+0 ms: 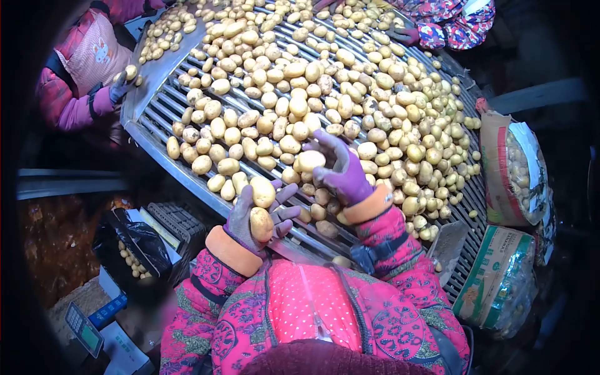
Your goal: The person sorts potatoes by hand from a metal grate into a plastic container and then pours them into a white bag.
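Both my hands wear purple gloves over a slatted metal table (169, 103) covered with potatoes (300, 87). My left hand (256, 215) is turned palm up near the front edge, with one potato (261, 225) in the palm and another (263, 192) at the fingers. To its right and farther forward, my right hand (340, 165) curls its thumb and fingers around a pale potato (310, 160) just above the slats.
Co-workers' gloved hands are at the left edge (122, 86) and the back right (405, 34). Filled boxes (497, 169) (494, 275) stand at the right. A black-lined box (131, 250) and a scale (84, 328) are at the lower left.
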